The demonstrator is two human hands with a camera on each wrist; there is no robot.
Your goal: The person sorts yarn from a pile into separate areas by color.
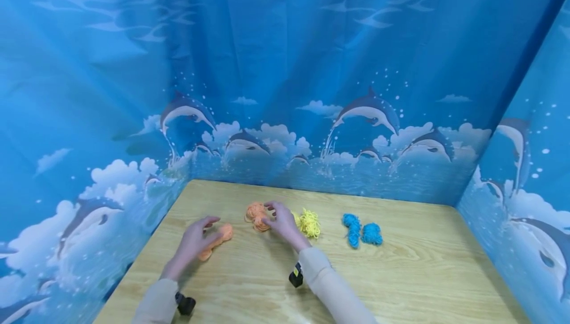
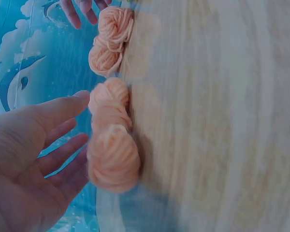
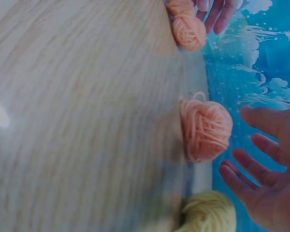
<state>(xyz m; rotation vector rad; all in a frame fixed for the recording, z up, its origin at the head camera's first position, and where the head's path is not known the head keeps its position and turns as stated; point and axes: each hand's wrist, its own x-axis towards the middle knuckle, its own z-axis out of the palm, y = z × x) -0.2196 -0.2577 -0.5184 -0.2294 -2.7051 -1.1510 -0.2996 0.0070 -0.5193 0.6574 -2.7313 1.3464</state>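
Observation:
On the left of the table lies a long bundle of peach yarn [image 1: 225, 232], pinched in at its middle. My left hand [image 1: 194, 240] hovers beside it, fingers spread; the left wrist view shows the palm facing this peach yarn [image 2: 113, 157] with a small gap. A second, looser peach yarn bundle [image 1: 256, 213] sits farther back. Just right of it is my right hand [image 1: 282, 222], its fingers apart and holding nothing beside the peach yarn [image 3: 208, 130] in the right wrist view. Behind that hand a yellow yarn bundle [image 1: 310, 223] is partly hidden.
Two blue yarn pieces, a long blue bundle [image 1: 353, 230] and a rounder blue bundle [image 1: 371, 234], lie right of the yellow one. The wooden table [image 1: 427, 264] meets a blue dolphin-printed curtain [image 1: 285, 91] at its back and sides.

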